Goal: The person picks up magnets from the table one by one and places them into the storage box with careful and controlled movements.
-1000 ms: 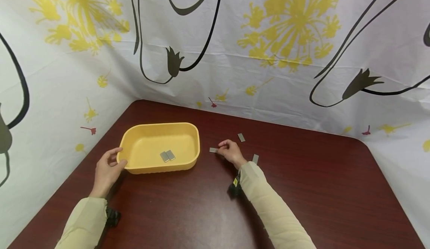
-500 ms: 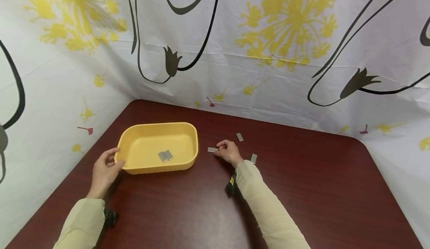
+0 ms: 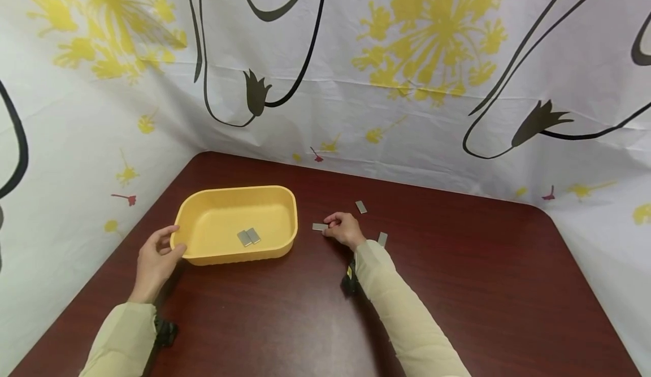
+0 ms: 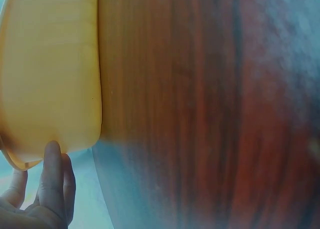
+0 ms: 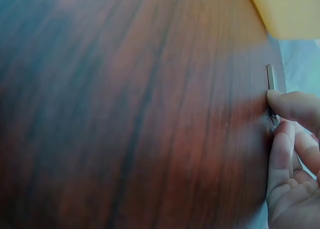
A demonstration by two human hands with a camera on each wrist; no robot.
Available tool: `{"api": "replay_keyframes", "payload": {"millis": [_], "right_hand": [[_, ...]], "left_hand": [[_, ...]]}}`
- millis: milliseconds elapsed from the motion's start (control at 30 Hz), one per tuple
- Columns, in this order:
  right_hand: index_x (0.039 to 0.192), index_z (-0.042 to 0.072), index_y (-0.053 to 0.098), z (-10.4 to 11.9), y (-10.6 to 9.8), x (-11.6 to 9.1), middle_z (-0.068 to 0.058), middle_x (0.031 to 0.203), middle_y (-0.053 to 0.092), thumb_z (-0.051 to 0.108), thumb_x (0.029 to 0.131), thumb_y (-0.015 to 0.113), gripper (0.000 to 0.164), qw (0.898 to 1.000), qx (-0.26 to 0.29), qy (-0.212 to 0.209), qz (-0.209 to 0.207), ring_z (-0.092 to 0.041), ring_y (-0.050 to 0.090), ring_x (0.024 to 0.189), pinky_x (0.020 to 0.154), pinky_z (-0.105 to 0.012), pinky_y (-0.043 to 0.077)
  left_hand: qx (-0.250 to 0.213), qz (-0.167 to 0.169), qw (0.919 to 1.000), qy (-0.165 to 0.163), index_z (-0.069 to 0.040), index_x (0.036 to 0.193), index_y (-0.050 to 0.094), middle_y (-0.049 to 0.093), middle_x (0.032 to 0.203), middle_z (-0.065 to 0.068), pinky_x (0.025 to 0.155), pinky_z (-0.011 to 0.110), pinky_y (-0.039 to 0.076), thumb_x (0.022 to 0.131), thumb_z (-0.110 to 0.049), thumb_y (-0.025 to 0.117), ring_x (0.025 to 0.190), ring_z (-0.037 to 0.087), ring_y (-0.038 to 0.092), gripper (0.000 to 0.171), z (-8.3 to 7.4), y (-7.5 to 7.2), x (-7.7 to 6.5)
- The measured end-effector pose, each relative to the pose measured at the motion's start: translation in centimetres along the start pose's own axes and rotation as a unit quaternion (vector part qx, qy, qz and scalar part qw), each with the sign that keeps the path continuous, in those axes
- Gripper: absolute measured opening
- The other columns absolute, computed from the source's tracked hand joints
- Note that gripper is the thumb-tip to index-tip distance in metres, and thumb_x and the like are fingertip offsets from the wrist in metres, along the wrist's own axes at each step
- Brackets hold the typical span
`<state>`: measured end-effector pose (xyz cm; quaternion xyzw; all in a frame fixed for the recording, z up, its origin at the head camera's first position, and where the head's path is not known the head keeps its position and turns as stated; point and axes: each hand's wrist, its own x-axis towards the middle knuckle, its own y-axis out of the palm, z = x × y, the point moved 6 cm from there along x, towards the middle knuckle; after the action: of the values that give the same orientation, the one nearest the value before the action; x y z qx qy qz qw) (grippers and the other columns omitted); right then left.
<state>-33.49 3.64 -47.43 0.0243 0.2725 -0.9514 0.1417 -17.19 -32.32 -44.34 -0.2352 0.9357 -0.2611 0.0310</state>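
My left hand (image 3: 155, 261) grips the near left corner of a yellow plastic tub (image 3: 239, 256), thumb at the front rim and fingers along the left side. In the left wrist view the fingers (image 4: 52, 176) reach up to the tub's end wall. Right of the tub, my right hand (image 3: 346, 231) holds one end of a small flat grey rectangular plate (image 3: 317, 226) low at the table. The right wrist view shows the thumb (image 5: 292, 106) against the plate (image 5: 270, 76), fingertips at its other end. Two similar plates (image 3: 249, 236) lie overlapping inside the tub.
Another grey plate (image 3: 361, 207) lies behind my right hand, and one more (image 3: 382, 238) lies beside the right sleeve. The dark red-brown wooden table (image 3: 488, 264) meets a white flower-printed cloth (image 3: 325, 100) at its back and left.
The head view has shifted slightly, so everything appears a little further left. Both hands keep their places at the tub and the plate.
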Motion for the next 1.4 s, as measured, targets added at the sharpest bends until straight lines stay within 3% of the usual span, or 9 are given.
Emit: {"api": "replay_keyframes", "payload": {"millis": [500,1067,1400], "right_hand": [[0.087,-0.001,0.065,0.38,0.07,-0.19,-0.003,0.071,0.052,0.001,0.07,0.071,0.018,1.0,-0.012,0.002,0.001,-0.014,0.045,0.063,0.055,-0.022,0.038],[0.077,0.002,0.055,0.25,0.02,-0.14,-0.003,0.068,0.049,0.001,0.073,0.067,0.013,1.0,-0.013,-0.005,-0.001,-0.015,0.044,0.059,0.053,-0.024,0.037],[0.084,0.002,0.061,-0.16,0.09,0.1,-0.003,0.069,0.051,0.001,0.075,0.065,0.011,1.0,-0.003,0.01,0.003,-0.015,0.044,0.059,0.054,-0.024,0.037]], "left_hand": [[-0.006,0.0,1.0,-0.007,-0.002,0.127,0.045,0.05,0.109,0.017,0.055,0.014,0.043,0.082,-0.009,0.055,0.068,-0.011,0.046,0.046,0.23,0.04,0.08],[-0.007,-0.006,0.9998,-0.015,-0.003,0.125,0.047,0.051,0.105,0.013,0.053,0.016,0.043,0.081,-0.009,0.055,0.069,-0.009,0.047,0.045,0.22,-0.07,0.14],[-0.001,0.009,0.9999,-0.013,-0.003,0.128,0.045,0.048,0.11,0.015,0.055,0.015,0.042,0.083,-0.012,0.054,0.07,-0.009,0.044,0.046,0.1,-0.11,0.07]]}}
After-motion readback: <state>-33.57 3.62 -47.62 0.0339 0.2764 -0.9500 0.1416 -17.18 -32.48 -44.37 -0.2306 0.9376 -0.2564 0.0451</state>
